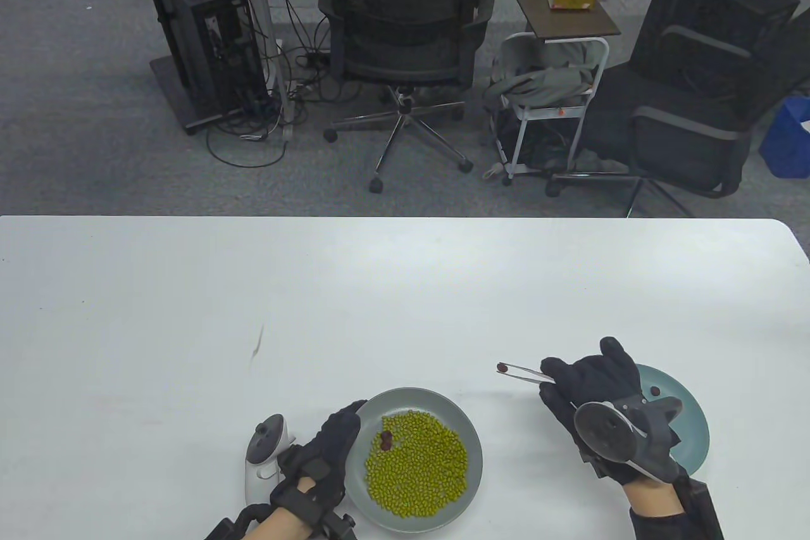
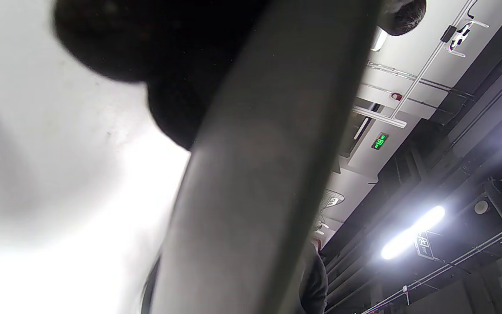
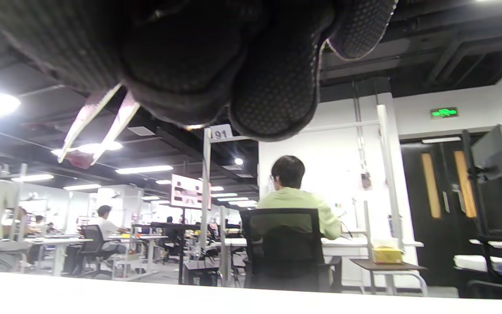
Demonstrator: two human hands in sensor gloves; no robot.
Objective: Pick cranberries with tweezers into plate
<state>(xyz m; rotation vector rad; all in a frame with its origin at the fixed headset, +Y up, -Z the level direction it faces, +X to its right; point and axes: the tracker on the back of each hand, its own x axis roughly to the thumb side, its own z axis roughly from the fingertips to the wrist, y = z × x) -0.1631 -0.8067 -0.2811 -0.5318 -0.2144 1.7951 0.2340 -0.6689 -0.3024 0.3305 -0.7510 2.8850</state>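
Observation:
A grey bowl near the table's front edge holds many green beans and a dark red cranberry. My left hand holds the bowl's left rim; that rim fills the left wrist view. My right hand grips metal tweezers that point left, with a cranberry pinched at the tips, above the table between bowl and plate. The tweezers and cranberry show in the right wrist view. A teal plate lies under my right hand with one cranberry on it.
A white tracker sits on the table left of my left hand. A small dark mark lies on the white table. Office chairs and a stool stand beyond the table's far edge.

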